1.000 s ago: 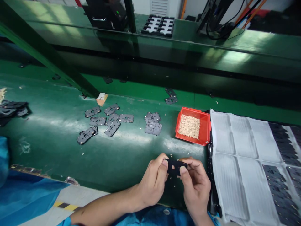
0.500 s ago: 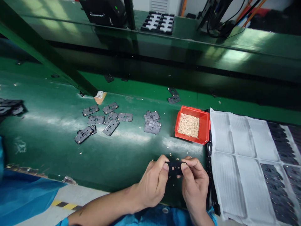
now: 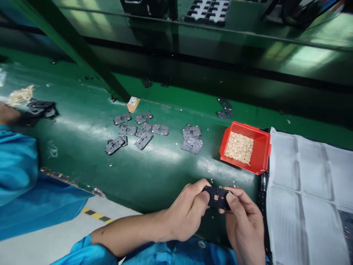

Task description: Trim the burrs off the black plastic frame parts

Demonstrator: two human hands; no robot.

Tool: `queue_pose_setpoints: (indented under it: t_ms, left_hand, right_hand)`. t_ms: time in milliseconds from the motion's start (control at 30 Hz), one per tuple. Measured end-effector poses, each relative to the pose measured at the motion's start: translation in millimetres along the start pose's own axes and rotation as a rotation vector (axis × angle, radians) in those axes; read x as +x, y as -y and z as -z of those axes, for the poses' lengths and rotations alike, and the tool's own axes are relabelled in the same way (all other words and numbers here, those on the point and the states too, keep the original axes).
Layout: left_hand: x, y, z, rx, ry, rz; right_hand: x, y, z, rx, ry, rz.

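A black plate with small cut-outs [image 3: 217,198] is held between my two hands above the green table, near its front edge. My left hand [image 3: 190,209] pinches the plate's left end, thumb on top. At the right end, my right hand [image 3: 244,217] grips it between thumb and fingers. Just beyond the hands stands a red bin [image 3: 260,151] with many tiny beige pieces [image 3: 239,147] in it. A few such pieces lie scattered on the table around the hands.
Several black plates lie in a group [image 3: 143,129] at centre left and in a small pile [image 3: 192,140] left of the bin. White tray liner [image 3: 292,209] covers the right side. Another person's blue sleeve [image 3: 18,165] is at the left. A green post [image 3: 91,55] slants down.
The view has shifted left, so table items appear further right. The held plate is tilted to show more of its face. Another person's sleeve and hand have come into view at left.
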State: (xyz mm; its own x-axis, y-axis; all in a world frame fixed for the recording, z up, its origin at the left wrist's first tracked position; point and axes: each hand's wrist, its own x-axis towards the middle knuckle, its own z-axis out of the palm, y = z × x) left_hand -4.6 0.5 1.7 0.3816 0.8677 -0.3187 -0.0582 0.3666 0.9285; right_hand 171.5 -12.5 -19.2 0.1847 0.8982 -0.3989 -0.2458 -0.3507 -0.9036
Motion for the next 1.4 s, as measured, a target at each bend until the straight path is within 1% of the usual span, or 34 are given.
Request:
queue_pose_setpoints:
  t_ms: [100,267,367,433,600,733,833,900,1000,1100,1200,1300,1400]
  left_hand:
    - [0.4,1.5,0.4,-0.039,-0.031,0.041]
    - [2.3,3.9,2.2,-0.078,-0.107,0.083]
    - [4.6,4.2,4.7,-0.052,-0.166,0.078]
    - [6.7,3.5,6.2,-0.025,-0.195,0.074]
    - [11.1,0.7,7.0,-0.042,-0.231,0.031]
    - [11.3,2.6,7.2,-0.096,-0.234,0.044]
    - [10.6,5.3,11.6,-0.043,-0.245,0.072]
    - [10.0,4.6,17.3,0.075,-0.239,0.067]
    - [8.8,-2.4,27.9,0.259,-0.206,0.009]
    - [8.9,-13.5,39.3,0.3,-0.167,0.006]
    - [17.4,-22.7,53.0,0.331,-0.133,0.017]
    - [37.5,-26.5,71.1,0.437,-0.203,-0.052]
    - [60.4,-26.0,90.2,0.634,-0.303,-0.13]
  right_hand:
    - [3.0,-1.0,-4.2,-0.018,-0.009,0.019]
    - [2.9,-2.9,-7.7,-0.05,-0.03,0.008]
    - [1.1,-6.2,-6.2,-0.141,-0.006,0.019]
    - [0.5,-8.5,-6.8,-0.187,0.017,0.053]
    - [2.6,-11.6,-17.7,-0.175,0.028,0.172]
    - [4.7,-12.6,-24.5,-0.2,0.033,0.182]
    - [6.2,-13.3,-24.1,-0.212,0.022,0.189]
    - [7.8,-13.5,-22.2,-0.241,0.016,0.192]
    - [11.3,-13.8,-19.5,-0.29,0.017,0.184]
    - [15.4,-14.0,-21.3,-0.294,0.04,0.164]
    - [18.0,-14.1,-27.5,-0.303,0.057,0.112]
    - [17.8,-13.9,-31.0,-0.3,0.066,0.106]
    - [16.3,-12.6,-25.7,-0.32,0.112,0.149]
